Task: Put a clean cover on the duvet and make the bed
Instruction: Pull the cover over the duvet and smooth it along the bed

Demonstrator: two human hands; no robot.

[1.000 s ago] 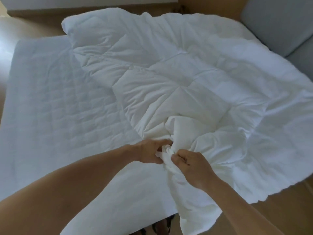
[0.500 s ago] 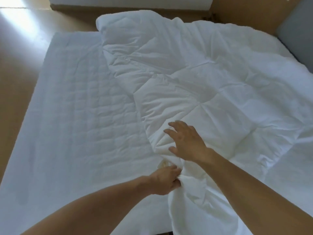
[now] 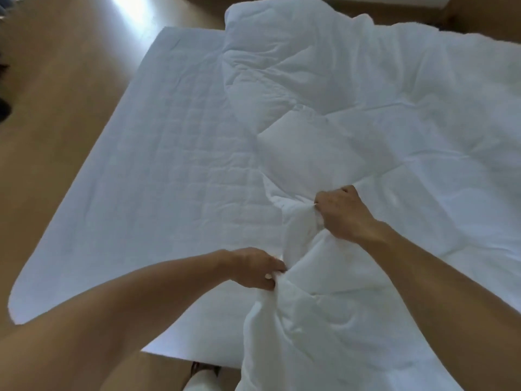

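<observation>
- Wooden floor (image 3: 70, 108) runs along the left and near sides of the bed, with a bright patch of light at the far left.
- Bed (image 3: 158, 179): the white quilted mattress pad lies bare across its left half.
- Duvet (image 3: 380, 108): white and rumpled, heaped over the right half of the bed, with one end spilling off the near edge. No separate cover can be told apart from it.
- Step in hand, as judged: working along the duvet's edge to find a corner. Best done hand over hand, with the hem kept taut between the two grips so no twist hides. Lift the bulk rather than drag it.
- Right hand (image 3: 341, 213): closed in a fist, knuckles up, bunching a fold of the duvet's edge farther up the bed.
- Left hand (image 3: 253, 268): fingers curled, pinching the same edge close to the bed's near side, with fabric strung between the two hands.
</observation>
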